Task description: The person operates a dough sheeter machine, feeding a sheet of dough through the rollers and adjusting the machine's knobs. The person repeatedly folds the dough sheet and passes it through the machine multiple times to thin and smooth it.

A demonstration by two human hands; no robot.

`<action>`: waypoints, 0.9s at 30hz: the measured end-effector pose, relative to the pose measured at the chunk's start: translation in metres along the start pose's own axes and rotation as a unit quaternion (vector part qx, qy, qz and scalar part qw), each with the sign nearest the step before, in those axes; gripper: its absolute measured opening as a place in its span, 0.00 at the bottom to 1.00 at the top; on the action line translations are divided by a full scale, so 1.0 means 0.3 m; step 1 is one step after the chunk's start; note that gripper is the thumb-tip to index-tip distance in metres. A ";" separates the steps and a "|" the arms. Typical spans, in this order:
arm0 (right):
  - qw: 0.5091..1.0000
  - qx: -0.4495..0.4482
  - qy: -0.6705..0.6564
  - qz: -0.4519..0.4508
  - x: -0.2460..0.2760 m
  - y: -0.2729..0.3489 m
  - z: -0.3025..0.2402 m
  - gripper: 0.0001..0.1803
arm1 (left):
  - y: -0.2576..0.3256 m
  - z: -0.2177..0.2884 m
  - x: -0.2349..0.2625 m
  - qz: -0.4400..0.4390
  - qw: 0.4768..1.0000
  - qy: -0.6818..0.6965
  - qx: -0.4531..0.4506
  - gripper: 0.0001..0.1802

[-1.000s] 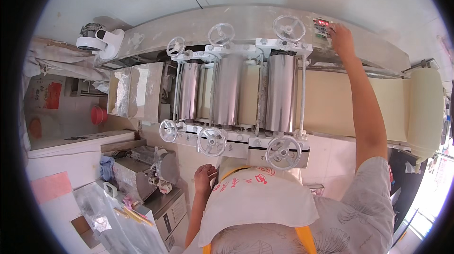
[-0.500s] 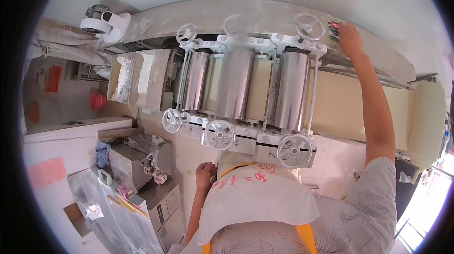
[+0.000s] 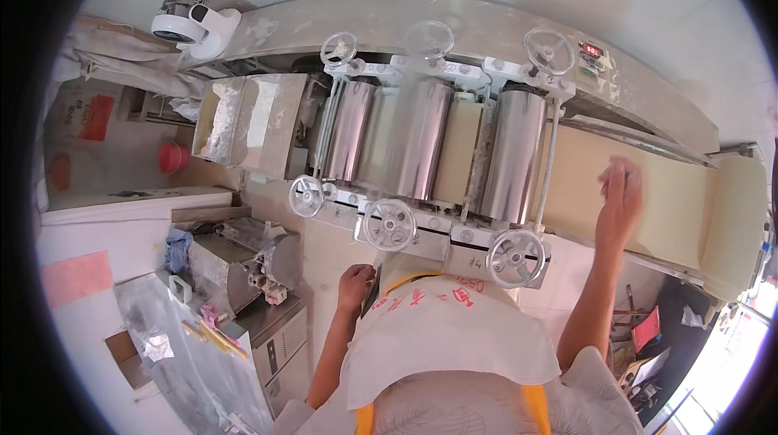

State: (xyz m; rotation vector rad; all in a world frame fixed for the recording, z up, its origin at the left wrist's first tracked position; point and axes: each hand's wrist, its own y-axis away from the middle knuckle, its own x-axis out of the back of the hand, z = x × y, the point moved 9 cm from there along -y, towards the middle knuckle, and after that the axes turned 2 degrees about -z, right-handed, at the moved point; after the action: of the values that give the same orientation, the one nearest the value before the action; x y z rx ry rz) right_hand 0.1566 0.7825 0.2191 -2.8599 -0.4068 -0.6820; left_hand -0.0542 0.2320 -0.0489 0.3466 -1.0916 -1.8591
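Note:
My right hand point(image 3: 621, 192) is over the pale dough sheet point(image 3: 567, 184) to the right of the rollers; motion blurs its fingers, and I cannot tell whether it touches the sheet. Left of it stands a dough sheeting machine with three shiny metal rollers point(image 3: 509, 155) and clear handwheels point(image 3: 516, 258) at front and back. The sheet runs through the rollers and ends at a thick dough roll point(image 3: 733, 208) on the far right. Near the apron point(image 3: 454, 330), my left hand point(image 3: 355, 285) is closed beside a dark, narrow edge; what it holds, if anything, is hidden.
Behind the rollers runs a metal housing with a control panel point(image 3: 594, 62) and lit red display. A floury metal hopper point(image 3: 255, 123) adjoins the machine on the left. A smaller metal machine point(image 3: 231, 269) stands at lower left, and a white fan point(image 3: 194, 26) sits at the back left.
My right hand has come away from the control panel, down and toward me, over the dough sheet. The view has shifted slightly. My left hand stays near the apron.

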 end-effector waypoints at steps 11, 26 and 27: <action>0.993 -0.111 -0.045 0.017 -0.062 0.319 0.163 0.12 | -0.050 0.153 0.005 -0.037 0.994 -0.086 -0.054 0.13; 0.964 0.121 0.230 0.056 -0.069 -0.581 0.116 0.15 | -0.126 0.118 0.141 -0.056 0.996 -0.072 -0.020 0.14; 0.962 0.116 0.243 0.050 -0.106 -0.657 0.159 0.16 | -0.115 0.086 0.149 -0.050 0.996 -0.067 -0.014 0.14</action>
State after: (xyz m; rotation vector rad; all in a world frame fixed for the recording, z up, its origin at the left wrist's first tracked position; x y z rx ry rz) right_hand 0.0897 0.9731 0.1830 -2.3672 -0.2425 -1.1850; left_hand -0.1139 0.2155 -0.0532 0.2670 -1.1545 -2.0098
